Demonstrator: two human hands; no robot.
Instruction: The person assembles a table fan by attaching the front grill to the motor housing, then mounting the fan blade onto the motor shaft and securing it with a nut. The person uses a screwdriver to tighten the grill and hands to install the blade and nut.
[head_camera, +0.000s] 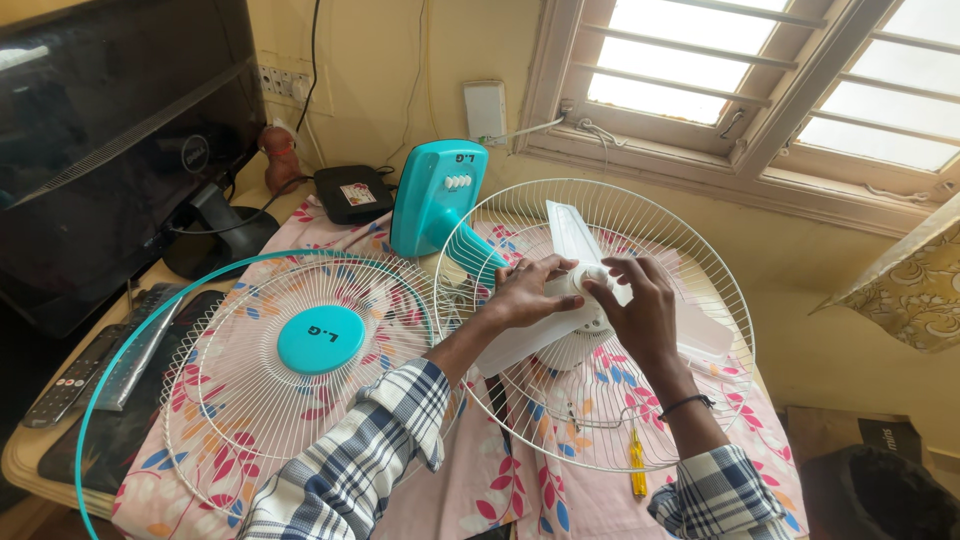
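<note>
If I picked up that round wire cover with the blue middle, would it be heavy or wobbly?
The front grille is thin white wire with mostly gaps, so it is probably light for its size. Such thin wires may flex slightly. Being round, it could roll if stood on its edge; lying flat on the flowered cloth, it should stay put.

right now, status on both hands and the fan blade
Left hand and right hand both on the white fan blade hub. Blade sits in rear wire guard. Front guard off, lying left. Yellow screwdriver underneath, clear.
</note>
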